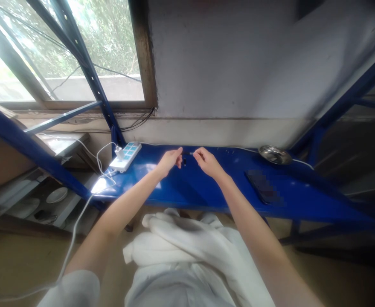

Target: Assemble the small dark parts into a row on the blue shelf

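Pinching a thin dark rod (187,153) at its ends, the left hand (170,161) and the right hand (208,162) each have a narrow grip. Below is the blue desk (181,185).

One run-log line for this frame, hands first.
left hand: grips thin black rod | right hand: pinches rod's other end | table: power strip left, metal bowl and dark slab right
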Available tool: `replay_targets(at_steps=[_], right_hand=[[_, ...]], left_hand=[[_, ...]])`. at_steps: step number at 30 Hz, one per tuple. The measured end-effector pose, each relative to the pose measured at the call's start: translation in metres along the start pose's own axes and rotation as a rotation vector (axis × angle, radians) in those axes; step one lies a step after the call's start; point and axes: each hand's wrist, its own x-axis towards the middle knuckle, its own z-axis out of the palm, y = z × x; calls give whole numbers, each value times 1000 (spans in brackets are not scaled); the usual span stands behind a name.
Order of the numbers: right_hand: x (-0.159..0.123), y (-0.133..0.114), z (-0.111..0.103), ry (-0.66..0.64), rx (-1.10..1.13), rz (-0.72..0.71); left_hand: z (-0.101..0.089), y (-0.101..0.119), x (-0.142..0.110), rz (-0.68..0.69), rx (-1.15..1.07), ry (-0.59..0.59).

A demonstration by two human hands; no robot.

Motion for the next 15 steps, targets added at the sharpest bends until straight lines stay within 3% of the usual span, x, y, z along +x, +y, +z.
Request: replay_targets(at_steps=[7, 15], right_hand=[[0, 17, 0, -44, -63, -11], [-2, 28, 2, -63, -242, -135]], left_hand=[[-1, -11, 2, 56, 154, 23], [-1, -12, 3, 65, 119, 93]])
